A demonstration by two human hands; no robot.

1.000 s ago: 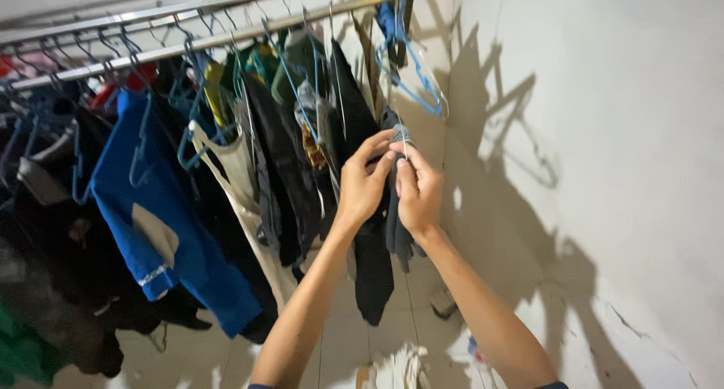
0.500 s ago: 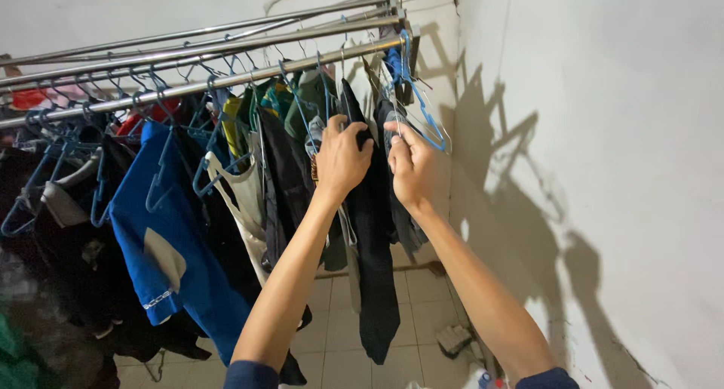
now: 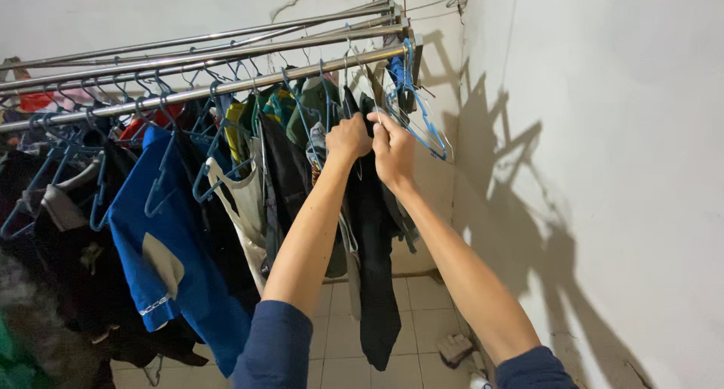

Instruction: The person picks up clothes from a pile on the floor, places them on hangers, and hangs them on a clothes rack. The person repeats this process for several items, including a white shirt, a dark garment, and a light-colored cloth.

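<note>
Black cloth, a long narrow garment (image 3: 375, 283), is hanging limp from the metal rail (image 3: 226, 87), its lower end trailing toward six o'clock over the pale tiled floor (image 3: 422, 298). Its top is sitting right between the fingers: the left hand (image 3: 348, 138) is curling closed at its nine o'clock, the right hand (image 3: 392, 151) pinching closed at its three o'clock, knuckles nearly touching. What exactly the fingertips are pinching I cannot tell. Thin blue wire hangers (image 3: 422, 125) are dangling just past the right hand at two o'clock. Crowding the rail toward nine o'clock are a cream top (image 3: 245, 200) and a bright blue garment (image 3: 177, 261). White plaster wall (image 3: 603, 170) is catching arm shadows at three o'clock.
</note>
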